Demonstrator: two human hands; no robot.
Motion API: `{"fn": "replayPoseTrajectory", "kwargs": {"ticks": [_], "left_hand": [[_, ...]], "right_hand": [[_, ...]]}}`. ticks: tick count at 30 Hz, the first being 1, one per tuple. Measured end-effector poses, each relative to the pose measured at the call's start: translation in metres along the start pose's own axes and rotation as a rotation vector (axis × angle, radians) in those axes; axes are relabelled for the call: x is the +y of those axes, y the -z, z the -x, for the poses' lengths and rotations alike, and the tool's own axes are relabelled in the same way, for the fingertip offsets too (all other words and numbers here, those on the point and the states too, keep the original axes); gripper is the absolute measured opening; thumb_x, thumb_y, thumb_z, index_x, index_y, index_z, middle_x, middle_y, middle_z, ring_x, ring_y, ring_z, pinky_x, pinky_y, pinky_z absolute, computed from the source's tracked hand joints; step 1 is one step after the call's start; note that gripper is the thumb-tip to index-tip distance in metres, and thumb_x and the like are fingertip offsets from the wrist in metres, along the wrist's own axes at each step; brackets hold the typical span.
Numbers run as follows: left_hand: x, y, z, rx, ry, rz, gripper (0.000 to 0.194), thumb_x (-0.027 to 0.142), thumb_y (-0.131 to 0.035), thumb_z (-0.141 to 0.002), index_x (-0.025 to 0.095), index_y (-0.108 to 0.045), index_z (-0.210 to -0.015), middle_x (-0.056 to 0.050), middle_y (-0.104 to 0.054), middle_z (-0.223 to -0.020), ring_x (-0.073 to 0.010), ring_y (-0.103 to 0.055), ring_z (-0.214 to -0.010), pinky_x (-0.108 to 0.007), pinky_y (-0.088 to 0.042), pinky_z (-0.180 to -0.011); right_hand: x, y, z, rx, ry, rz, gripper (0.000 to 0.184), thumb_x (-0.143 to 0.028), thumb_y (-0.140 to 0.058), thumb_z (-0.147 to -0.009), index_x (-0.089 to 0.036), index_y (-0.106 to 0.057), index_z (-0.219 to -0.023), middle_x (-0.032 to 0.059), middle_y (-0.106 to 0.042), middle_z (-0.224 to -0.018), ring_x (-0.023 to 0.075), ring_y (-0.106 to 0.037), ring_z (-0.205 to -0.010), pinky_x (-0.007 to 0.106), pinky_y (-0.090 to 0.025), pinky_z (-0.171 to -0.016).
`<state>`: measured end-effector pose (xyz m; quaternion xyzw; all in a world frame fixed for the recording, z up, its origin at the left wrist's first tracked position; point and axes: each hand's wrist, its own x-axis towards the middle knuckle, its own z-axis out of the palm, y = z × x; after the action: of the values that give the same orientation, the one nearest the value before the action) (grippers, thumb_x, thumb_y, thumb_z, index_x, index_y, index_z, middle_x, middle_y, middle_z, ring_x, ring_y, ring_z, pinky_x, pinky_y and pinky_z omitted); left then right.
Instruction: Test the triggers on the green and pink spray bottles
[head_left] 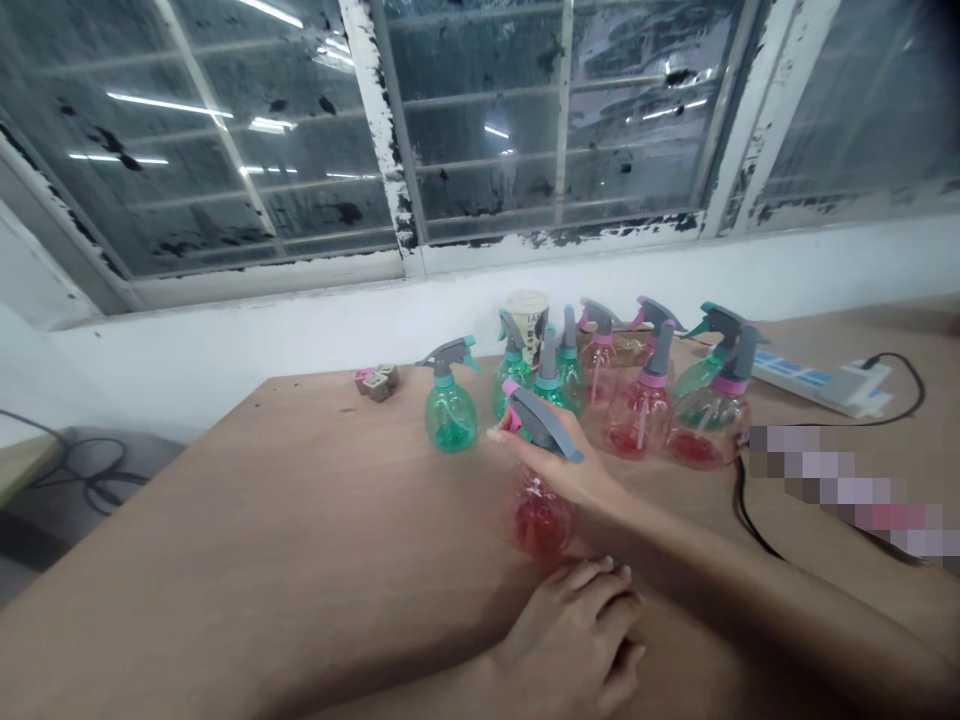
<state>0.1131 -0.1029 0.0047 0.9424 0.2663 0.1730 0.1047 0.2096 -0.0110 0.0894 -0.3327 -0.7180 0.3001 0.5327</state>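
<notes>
"So, what's nearest?"

"The left grip [570,635], just in front of the red trigger spray bottle [540,522], low over the worktop [262,520]. Its fingers bend loosely; the palm side is hidden, so I can't tell whether it has hold of anything."

"And the right?"

"The right grip [576,475] is wrapped round that bottle's neck, thumb beside its pink nozzle. The bottle is roughly upright, with red liquid inside; I can't tell whether its base touches the worktop."

"What stands past that bottle?"

"Beyond it to the left, a green trigger spray bottle [451,412], apart from the others. Beyond it to the right, several pink-collared spray bottles [637,425]. Directly behind it, three green-collared spray bottles [570,382], bunched."

"Farther still?"

"Well to its left, small blocks [379,383]; well to its right, a power strip [817,378]; behind it, a printed cup [527,312]; farthest beyond it, barred windows [480,130]."
</notes>
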Motion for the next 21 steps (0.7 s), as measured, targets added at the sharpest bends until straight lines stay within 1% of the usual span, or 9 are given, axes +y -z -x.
{"fn": "replayPoseTrajectory", "kwargs": {"ticks": [7,10,12,15,18,21], "left_hand": [[-0.001,-0.002,0.001,0.011,-0.003,0.01,0.034,0.033,-0.046,-0.09,0.017,-0.05,-0.12,-0.004,-0.056,-0.128,-0.0175,-0.043,-0.125,-0.028,-0.033,-0.106],[-0.001,-0.001,0.001,0.007,0.004,0.019,0.034,0.032,-0.046,-0.09,0.018,-0.051,-0.12,-0.004,-0.056,-0.128,-0.0181,-0.043,-0.125,-0.03,-0.034,-0.106],[0.0,-0.001,0.001,-0.001,0.007,0.022,0.034,0.032,-0.047,-0.09,0.018,-0.051,-0.12,-0.004,-0.056,-0.128,-0.018,-0.043,-0.125,-0.03,-0.034,-0.106],[0.0,0.0,0.001,-0.003,0.006,0.024,0.034,0.032,-0.047,-0.09,0.018,-0.05,-0.121,-0.004,-0.056,-0.129,-0.0178,-0.042,-0.126,-0.029,-0.033,-0.106],[0.0,0.0,0.0,-0.007,0.008,0.019,0.034,0.032,-0.046,-0.09,0.018,-0.05,-0.121,-0.005,-0.055,-0.129,-0.0179,-0.043,-0.125,-0.03,-0.034,-0.105],[0.0,0.0,0.0,-0.01,0.008,0.024,0.034,0.032,-0.048,-0.089,0.017,-0.05,-0.12,-0.005,-0.056,-0.128,-0.0181,-0.043,-0.125,-0.03,-0.034,-0.105]], "right_hand": [[-0.001,-0.001,0.003,0.019,-0.016,-0.003,0.019,-0.031,-0.06,-0.077,-0.02,-0.047,-0.069,-0.006,-0.044,-0.057,0.0088,-0.04,-0.05,0.023,-0.031,-0.049],[0.0,-0.001,0.002,0.012,-0.016,-0.006,0.019,-0.032,-0.06,-0.078,-0.02,-0.047,-0.069,-0.0058,-0.044,-0.057,0.0092,-0.042,-0.051,0.023,-0.033,-0.05],[0.002,-0.001,0.001,0.011,-0.012,-0.013,0.016,-0.033,-0.059,-0.078,-0.02,-0.051,-0.073,-0.004,-0.051,-0.063,0.0108,-0.047,-0.057,0.024,-0.038,-0.055],[0.007,0.0,0.0,0.041,0.0,-0.036,0.016,-0.035,-0.059,-0.079,-0.021,-0.058,-0.087,0.0005,-0.061,-0.084,0.0151,-0.057,-0.076,0.029,-0.044,-0.071],[0.013,-0.001,0.002,0.059,0.019,-0.036,0.024,-0.034,-0.06,-0.079,-0.022,-0.059,-0.099,0.0031,-0.064,-0.099,0.0194,-0.06,-0.092,0.034,-0.045,-0.082],[0.015,-0.002,0.005,0.051,0.027,-0.019,0.031,-0.033,-0.061,-0.078,-0.023,-0.058,-0.107,0.0043,-0.065,-0.102,0.0221,-0.06,-0.097,0.037,-0.046,-0.085]]}}
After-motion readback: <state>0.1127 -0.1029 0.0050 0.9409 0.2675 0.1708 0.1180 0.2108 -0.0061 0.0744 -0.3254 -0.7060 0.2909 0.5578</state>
